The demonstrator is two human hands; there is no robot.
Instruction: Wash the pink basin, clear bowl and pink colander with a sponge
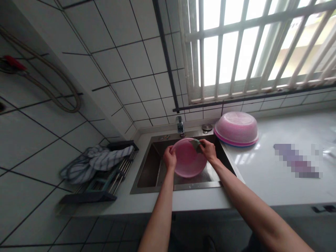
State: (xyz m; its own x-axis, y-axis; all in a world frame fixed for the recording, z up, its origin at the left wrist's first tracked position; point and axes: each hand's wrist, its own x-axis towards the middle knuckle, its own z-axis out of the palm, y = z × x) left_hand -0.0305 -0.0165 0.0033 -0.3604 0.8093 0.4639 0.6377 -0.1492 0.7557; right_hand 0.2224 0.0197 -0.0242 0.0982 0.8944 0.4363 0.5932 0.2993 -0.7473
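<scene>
Over the steel sink I hold a pink plastic bowl, tilted toward me. My left hand grips its left rim. My right hand presses a dark green scouring pad against the bowl's upper right rim. The faucet stands just behind the bowl, at the back edge of the sink.
Upside-down pink bowls are stacked on the white counter right of the sink. A dish rack with a striped cloth sits left of the sink. Tiled walls and a barred window rise behind.
</scene>
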